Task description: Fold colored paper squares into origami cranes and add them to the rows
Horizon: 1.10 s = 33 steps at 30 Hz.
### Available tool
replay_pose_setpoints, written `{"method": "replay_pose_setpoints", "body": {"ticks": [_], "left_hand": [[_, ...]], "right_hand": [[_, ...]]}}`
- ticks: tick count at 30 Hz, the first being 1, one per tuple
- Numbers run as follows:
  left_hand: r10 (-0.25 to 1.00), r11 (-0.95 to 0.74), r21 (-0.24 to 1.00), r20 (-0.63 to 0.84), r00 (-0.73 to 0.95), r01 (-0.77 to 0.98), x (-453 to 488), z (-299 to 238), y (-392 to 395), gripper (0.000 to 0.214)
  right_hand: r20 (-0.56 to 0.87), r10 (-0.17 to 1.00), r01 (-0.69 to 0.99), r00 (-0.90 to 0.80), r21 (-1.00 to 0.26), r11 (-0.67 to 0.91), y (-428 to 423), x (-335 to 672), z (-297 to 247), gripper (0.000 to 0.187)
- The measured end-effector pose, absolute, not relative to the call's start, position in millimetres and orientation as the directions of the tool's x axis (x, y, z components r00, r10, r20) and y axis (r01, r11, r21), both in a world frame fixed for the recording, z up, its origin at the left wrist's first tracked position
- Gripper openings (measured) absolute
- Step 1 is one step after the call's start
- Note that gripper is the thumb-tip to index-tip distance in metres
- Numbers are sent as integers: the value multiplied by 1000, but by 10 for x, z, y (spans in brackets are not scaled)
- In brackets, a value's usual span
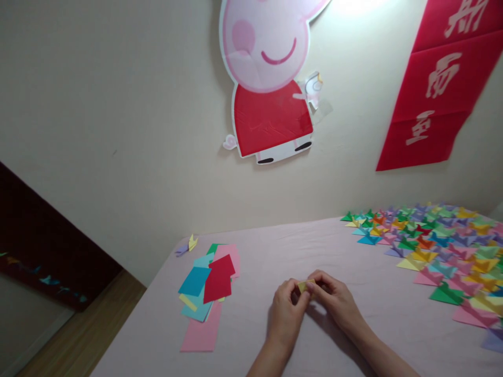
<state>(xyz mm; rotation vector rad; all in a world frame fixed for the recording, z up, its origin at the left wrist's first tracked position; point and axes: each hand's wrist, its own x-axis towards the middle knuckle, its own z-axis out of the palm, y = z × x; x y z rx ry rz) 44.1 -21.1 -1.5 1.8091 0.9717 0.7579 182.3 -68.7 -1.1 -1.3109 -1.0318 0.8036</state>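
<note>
Small yellow paper, partly covered by the grip, pointing direction unclear, visible length roughly nine-to-three o'clock, at the view's five o'clock, pinched narrowly between left hand and right hand

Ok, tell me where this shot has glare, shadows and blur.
Head view: glare whites out the wall at the top, right of the pig; same view, the right hand and forearm throw a soft shadow on the sheet; head view again, the brown panel sits in gloom and the far-right cranes look soft; the yellow paper lacks fine detail.
</note>
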Motion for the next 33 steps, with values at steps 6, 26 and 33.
{"method": "replay_pose_setpoints", "body": {"ticks": [6,26,33], "left_hand": [[869,-285,896,91,486,341,423,46,-243,13],[568,-805,342,207,797,486,-83,139,-543,24],[584,-789,380,215,783,484,-87,50,-521,28]], "right_hand": [[90,837,-30,540,-992,126,-653,1916,-53,34],[313,921,824,232,-566,-15,-689,1793,-117,9],[348,907,876,238,-480,-46,-668,1779,-163,4]]}}
